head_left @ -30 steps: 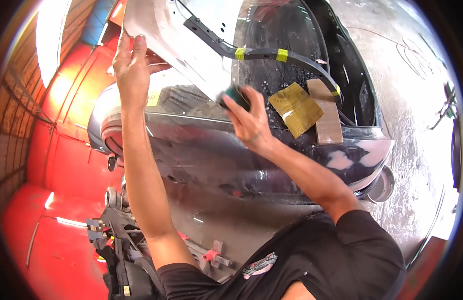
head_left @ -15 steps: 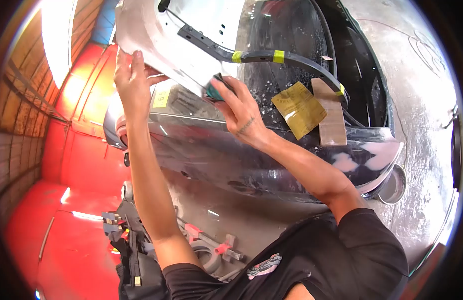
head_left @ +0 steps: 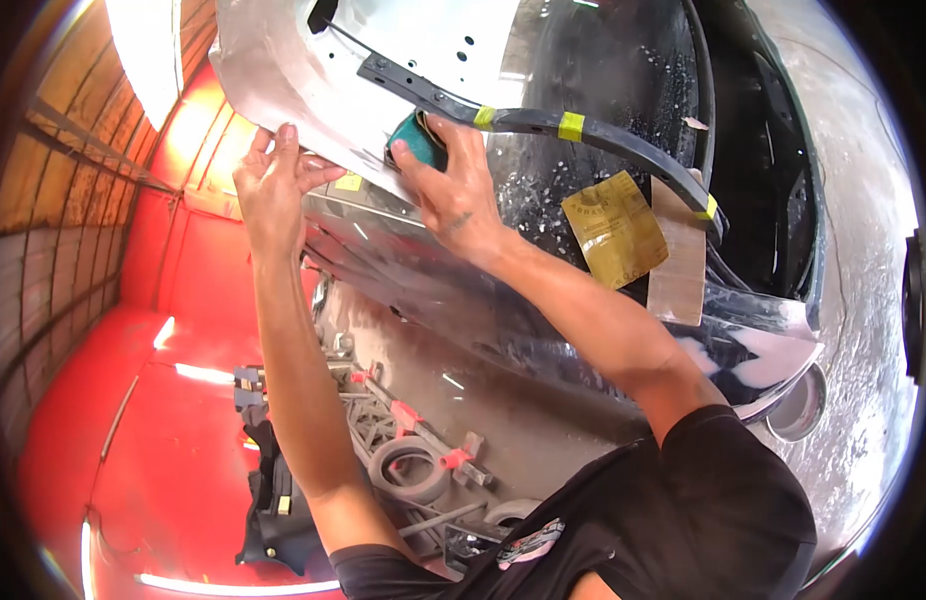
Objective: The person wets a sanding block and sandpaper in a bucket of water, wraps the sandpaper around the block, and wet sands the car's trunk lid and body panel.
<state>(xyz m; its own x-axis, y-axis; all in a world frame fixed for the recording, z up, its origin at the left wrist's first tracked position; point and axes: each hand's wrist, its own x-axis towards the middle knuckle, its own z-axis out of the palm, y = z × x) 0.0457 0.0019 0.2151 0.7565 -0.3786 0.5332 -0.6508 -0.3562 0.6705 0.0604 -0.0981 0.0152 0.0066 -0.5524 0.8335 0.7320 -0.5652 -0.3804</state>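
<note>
A pale car body panel (head_left: 283, 85), white with grey patches, slants across the top of the view with its edge toward me. My left hand (head_left: 270, 185) holds that edge, with some of its fingers hidden behind it. Wrapped in my right hand (head_left: 458, 190) is a green sanding pad (head_left: 415, 140), pressed on the panel near its lower edge. Just beyond the pad runs a dark curved hinge arm (head_left: 533, 122) with yellow tape on it.
A yellow sandpaper sheet (head_left: 615, 228) and a flat brownish board (head_left: 677, 262) lie on the dusty dark car (head_left: 463, 290). A round container (head_left: 798, 405) stands at the right. Tires (head_left: 410, 470) and red-marked stands (head_left: 407, 415) sit on the floor below.
My right hand and the green pad have moved up and slightly left over the panel, away from its edge. My left hand stays at the panel edge while the whole view has shifted a little.
</note>
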